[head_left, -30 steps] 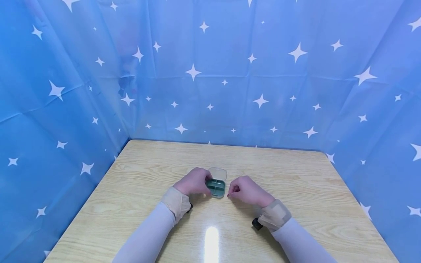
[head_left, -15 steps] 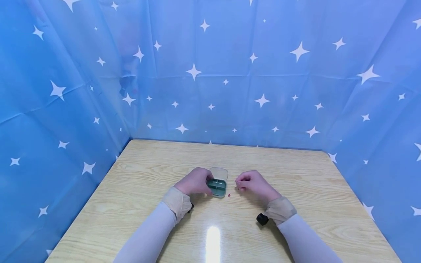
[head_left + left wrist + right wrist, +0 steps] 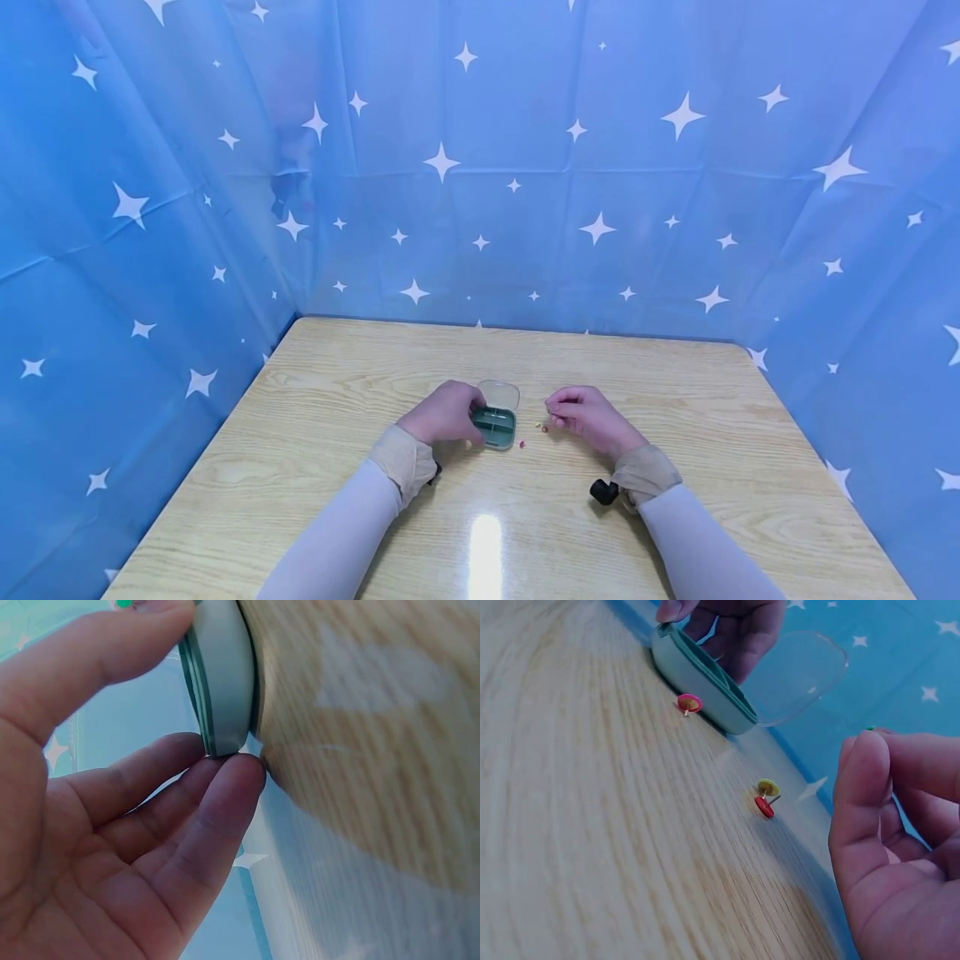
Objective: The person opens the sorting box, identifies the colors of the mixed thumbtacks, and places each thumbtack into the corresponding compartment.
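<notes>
A small green pill box [image 3: 493, 427] with inner compartments lies on the table, its clear lid [image 3: 498, 395] swung back. My left hand [image 3: 447, 412] grips the box's left side, thumb at the near edge and fingers at the far edge. To the right of the box, my right hand [image 3: 592, 417] pinches a green-headed thumbtack [image 3: 871, 728], mostly hidden by the fingertips. On the wood between box and hand lie a pink thumbtack [image 3: 689, 703], close to the box, and a yellow thumbtack [image 3: 768, 786] touching a red thumbtack [image 3: 764, 807].
The wooden table [image 3: 360, 354] extends around both hands. A blue curtain [image 3: 525, 208] with white stars stands behind it and along its sides. Light glares off the near tabletop [image 3: 483, 554].
My right hand has moved right and slightly away from the box. The pink thumbtack, then the yellow and red ones, have come into sight on the table. The left hand stays put.
</notes>
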Tool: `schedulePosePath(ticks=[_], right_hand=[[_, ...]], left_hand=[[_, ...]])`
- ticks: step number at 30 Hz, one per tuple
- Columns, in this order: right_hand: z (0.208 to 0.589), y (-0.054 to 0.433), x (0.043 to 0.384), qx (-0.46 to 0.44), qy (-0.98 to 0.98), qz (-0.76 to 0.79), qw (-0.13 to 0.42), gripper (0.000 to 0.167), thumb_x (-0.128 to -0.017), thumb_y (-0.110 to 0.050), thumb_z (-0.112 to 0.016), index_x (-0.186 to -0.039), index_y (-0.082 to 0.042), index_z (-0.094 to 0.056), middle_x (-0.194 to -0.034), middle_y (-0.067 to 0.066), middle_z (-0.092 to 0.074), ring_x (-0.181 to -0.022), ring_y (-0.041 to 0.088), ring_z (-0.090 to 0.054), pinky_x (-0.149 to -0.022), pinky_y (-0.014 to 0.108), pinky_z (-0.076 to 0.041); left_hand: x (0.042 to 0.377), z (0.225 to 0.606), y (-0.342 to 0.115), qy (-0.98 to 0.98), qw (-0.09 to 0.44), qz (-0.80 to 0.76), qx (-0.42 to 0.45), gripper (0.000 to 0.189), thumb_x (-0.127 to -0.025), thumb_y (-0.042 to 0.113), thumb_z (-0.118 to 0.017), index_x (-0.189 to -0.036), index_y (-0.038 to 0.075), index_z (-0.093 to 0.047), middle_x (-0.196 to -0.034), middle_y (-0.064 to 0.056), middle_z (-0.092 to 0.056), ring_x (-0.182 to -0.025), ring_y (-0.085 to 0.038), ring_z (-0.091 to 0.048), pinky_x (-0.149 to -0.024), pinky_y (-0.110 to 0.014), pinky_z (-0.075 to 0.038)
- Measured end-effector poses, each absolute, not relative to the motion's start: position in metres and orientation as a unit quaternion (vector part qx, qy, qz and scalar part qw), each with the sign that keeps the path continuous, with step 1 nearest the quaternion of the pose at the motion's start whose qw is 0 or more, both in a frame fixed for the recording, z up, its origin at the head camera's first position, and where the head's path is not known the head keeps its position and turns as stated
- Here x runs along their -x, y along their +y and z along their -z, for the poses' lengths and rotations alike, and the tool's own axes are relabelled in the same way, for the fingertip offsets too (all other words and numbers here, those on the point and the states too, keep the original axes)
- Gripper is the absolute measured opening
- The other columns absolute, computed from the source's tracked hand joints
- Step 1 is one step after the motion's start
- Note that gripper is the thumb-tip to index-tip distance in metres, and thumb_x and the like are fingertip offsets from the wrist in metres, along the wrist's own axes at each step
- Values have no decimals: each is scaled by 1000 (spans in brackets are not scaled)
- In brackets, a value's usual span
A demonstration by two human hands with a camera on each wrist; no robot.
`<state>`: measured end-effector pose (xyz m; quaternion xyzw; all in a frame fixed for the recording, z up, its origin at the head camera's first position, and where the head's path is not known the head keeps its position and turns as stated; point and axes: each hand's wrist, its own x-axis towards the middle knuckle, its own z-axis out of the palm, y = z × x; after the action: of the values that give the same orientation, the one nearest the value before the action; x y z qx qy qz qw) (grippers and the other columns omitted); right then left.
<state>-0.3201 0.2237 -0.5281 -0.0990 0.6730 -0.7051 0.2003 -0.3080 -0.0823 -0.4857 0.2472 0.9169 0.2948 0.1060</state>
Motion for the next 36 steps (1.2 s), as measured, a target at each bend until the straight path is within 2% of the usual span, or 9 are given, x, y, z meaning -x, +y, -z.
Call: schedulePosePath(ticks=[3, 10, 19, 30, 36], right_hand=[[528, 226, 320, 115, 636, 738, 195, 16, -104, 4, -57, -111, 5, -71, -93, -2, -70, -80, 7, -66, -75, 20, -57], [530, 232, 319, 136, 555, 798, 192, 30, -107, 7, -47, -106, -8, -73, -94, -2, -72, -83, 6, -68, -76, 17, -57], [528, 235, 319, 145, 423, 863, 235, 46, -110, 10, -24, -108, -5, -67, -98, 2, -70, -87, 8, -68, -78, 16, -56], [531, 240, 323, 203, 317, 887, 269, 50, -110, 6, -17, -108, -6, -65, -101, 2, -65, -91, 9, -61, -82, 14, -52], [534, 240, 325, 248, 259, 890, 281, 53, -108, 6, -10, -105, -3, -63, -101, 2, -63, -90, 10, -58, -84, 18, -50]], left_hand=[[309, 486, -83, 917, 104, -295, -249, 49, -69, 16, -95, -113, 4, -77, -98, -2, -73, -84, -13, -62, -81, -31, -56], [310, 489, -82, 918, 101, -289, -251, 47, -69, 16, -94, -112, 6, -77, -95, 2, -72, -82, -11, -61, -79, -28, -54], [309, 488, -83, 916, 100, -293, -255, 46, -69, 16, -94, -111, 6, -77, -95, 1, -72, -82, -12, -61, -78, -29, -55], [310, 488, -85, 917, 99, -293, -253, 46, -70, 18, -95, -111, 7, -77, -96, 2, -72, -83, -12, -62, -79, -30, -55], [310, 489, -84, 918, 101, -291, -251, 47, -70, 18, -95, -112, 7, -77, -97, 2, -72, -83, -12, -62, -80, -30, -55]])
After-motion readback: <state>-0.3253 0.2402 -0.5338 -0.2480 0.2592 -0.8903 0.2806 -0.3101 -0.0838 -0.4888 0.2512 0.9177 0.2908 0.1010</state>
